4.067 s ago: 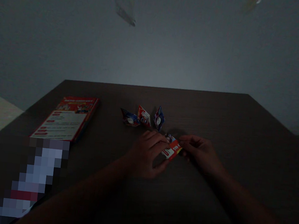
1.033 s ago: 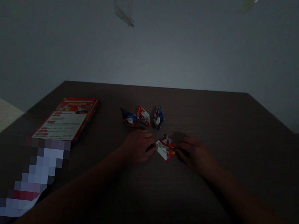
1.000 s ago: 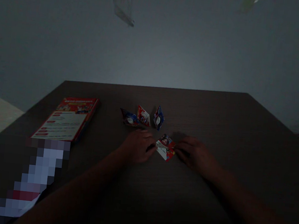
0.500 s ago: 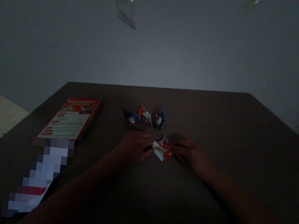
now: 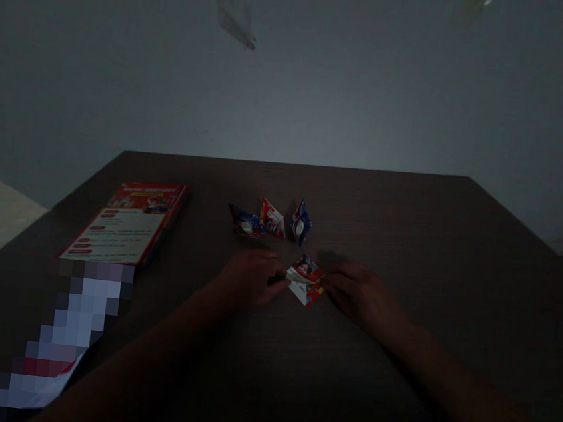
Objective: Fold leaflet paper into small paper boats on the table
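Pinching a small folded piece of red, white and blue printed paper [image 5: 305, 284] between both hands, low over the dark wood-grain worktop [image 5: 432, 254].

To crease it well, I judge each side should stay pinned close to the fold line, with pressure run evenly along the edge so the glossy sheet does not spring open. It looks like a small, angular packet, partly folded, with a picture on its upper face and a red corner toward 6 o'clock. The left hand [image 5: 248, 281] is curled, fingertips closed on its 9 o'clock edge; the right hand [image 5: 356, 293] grips its 3 o'clock edge likewise. Toward 12 o'clock stand three small folded paper shapes [image 5: 271, 220]; at 10 o'clock lies a stack of red printed leaflets [image 5: 126, 225].
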{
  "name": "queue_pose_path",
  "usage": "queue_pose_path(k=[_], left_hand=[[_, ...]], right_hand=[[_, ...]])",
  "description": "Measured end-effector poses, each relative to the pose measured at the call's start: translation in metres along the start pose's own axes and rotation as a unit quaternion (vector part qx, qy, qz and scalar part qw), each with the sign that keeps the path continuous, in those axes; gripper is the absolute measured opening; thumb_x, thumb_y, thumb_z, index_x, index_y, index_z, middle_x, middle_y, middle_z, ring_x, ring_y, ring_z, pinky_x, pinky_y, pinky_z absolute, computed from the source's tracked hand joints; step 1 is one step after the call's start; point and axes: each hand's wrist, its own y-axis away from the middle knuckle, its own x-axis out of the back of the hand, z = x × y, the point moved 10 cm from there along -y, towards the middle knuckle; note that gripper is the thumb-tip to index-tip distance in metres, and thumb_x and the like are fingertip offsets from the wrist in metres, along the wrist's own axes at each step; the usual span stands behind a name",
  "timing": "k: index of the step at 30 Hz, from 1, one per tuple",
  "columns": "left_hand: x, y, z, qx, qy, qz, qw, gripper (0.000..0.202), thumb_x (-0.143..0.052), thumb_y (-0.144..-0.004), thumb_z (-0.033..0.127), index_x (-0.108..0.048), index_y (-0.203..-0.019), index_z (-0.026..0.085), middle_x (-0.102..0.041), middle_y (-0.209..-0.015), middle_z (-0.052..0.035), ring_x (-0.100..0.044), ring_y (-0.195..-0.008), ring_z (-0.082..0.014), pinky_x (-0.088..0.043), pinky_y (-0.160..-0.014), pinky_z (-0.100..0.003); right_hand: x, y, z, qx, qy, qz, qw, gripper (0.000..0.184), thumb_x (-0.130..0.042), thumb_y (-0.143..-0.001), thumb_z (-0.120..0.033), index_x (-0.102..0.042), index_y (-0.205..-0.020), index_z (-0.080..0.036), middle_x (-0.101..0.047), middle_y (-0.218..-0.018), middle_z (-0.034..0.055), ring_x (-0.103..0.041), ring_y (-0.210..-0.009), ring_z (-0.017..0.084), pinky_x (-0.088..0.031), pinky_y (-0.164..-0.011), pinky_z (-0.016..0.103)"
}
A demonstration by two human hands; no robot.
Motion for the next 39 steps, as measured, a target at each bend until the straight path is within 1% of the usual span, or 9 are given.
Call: queue_pose_path(k=[7,11,17,24,30,33,36,39], left_hand=[[0.000,-0.004,-0.001,0.002,0.015,-0.004,1.000,0.016,-0.053,-0.083,0.029,-0.066,-0.082,0.019,-0.063,-0.076,-0.0015,-0.057,-0.068,-0.0135,-0.039,-0.059,-0.024],[0.000,-0.005,-0.001,0.007,0.015,-0.005,1.000,0.016,-0.054,-0.083,0.029,-0.067,-0.082,0.019,-0.063,-0.073,-0.0010,-0.057,-0.066,-0.0132,-0.038,-0.058,-0.024],[-0.002,-0.006,-0.003,0.014,0.006,-0.006,1.000,0.020,-0.051,-0.085,0.032,-0.065,-0.083,0.018,-0.064,-0.076,-0.0025,-0.057,-0.067,-0.0141,-0.038,-0.058,-0.024],[-0.009,-0.006,-0.002,0.016,-0.021,-0.029,0.999,0.027,-0.040,-0.090,0.034,-0.062,-0.086,0.018,-0.064,-0.083,-0.0041,-0.059,-0.075,-0.0167,-0.040,-0.064,-0.027],[-0.012,-0.007,-0.001,0.044,-0.053,-0.037,0.997,0.028,-0.038,-0.089,0.035,-0.060,-0.083,0.018,-0.064,-0.081,-0.0050,-0.059,-0.074,-0.0186,-0.041,-0.065,-0.030],[-0.012,-0.007,0.003,0.051,-0.068,-0.038,0.996,0.029,-0.037,-0.090,0.033,-0.060,-0.083,0.018,-0.063,-0.082,-0.0065,-0.058,-0.076,-0.0195,-0.042,-0.068,-0.032],[-0.010,-0.006,0.011,0.049,-0.090,-0.020,0.995,0.029,-0.035,-0.090,0.030,-0.060,-0.087,0.016,-0.062,-0.089,-0.0092,-0.057,-0.081,-0.0207,-0.042,-0.073,-0.034],[-0.010,-0.004,0.019,0.046,-0.121,-0.006,0.992,0.026,-0.038,-0.088,0.027,-0.060,-0.087,0.014,-0.060,-0.090,-0.0103,-0.054,-0.087,-0.0232,-0.040,-0.077,-0.038]], right_hand=[[-0.001,-0.001,0.007,-0.028,-0.004,-0.004,1.000,0.018,-0.049,-0.089,-0.023,-0.066,-0.090,-0.019,-0.064,-0.086,0.0065,-0.059,-0.081,0.019,-0.049,-0.074,0.031],[0.000,-0.002,0.010,-0.037,0.001,-0.004,0.999,0.018,-0.049,-0.089,-0.026,-0.065,-0.091,-0.019,-0.063,-0.084,0.0064,-0.059,-0.079,0.019,-0.048,-0.072,0.032],[-0.001,-0.005,0.012,-0.052,-0.011,-0.012,0.999,0.021,-0.045,-0.090,-0.026,-0.064,-0.088,-0.018,-0.062,-0.081,0.0065,-0.058,-0.077,0.018,-0.047,-0.071,0.031],[-0.004,-0.006,0.013,-0.069,0.038,-0.039,0.996,0.023,-0.042,-0.092,-0.028,-0.062,-0.087,-0.017,-0.063,-0.083,0.0066,-0.057,-0.077,0.019,-0.043,-0.070,0.031],[-0.009,-0.006,0.012,-0.076,0.081,-0.067,0.991,0.026,-0.038,-0.093,-0.030,-0.060,-0.088,-0.016,-0.064,-0.085,0.0074,-0.057,-0.079,0.020,-0.041,-0.071,0.032],[-0.010,-0.007,0.011,-0.073,0.097,-0.074,0.990,0.026,-0.037,-0.093,-0.029,-0.059,-0.089,-0.016,-0.063,-0.086,0.0077,-0.057,-0.081,0.021,-0.040,-0.073,0.032],[-0.011,-0.007,0.009,-0.067,0.108,-0.081,0.989,0.026,-0.036,-0.093,-0.029,-0.059,-0.086,-0.017,-0.062,-0.086,0.0071,-0.056,-0.081,0.020,-0.039,-0.073,0.032],[-0.012,-0.007,0.007,-0.062,0.114,-0.089,0.988,0.026,-0.037,-0.093,-0.029,-0.058,-0.083,-0.018,-0.061,-0.086,0.0063,-0.056,-0.081,0.020,-0.038,-0.072,0.032]])
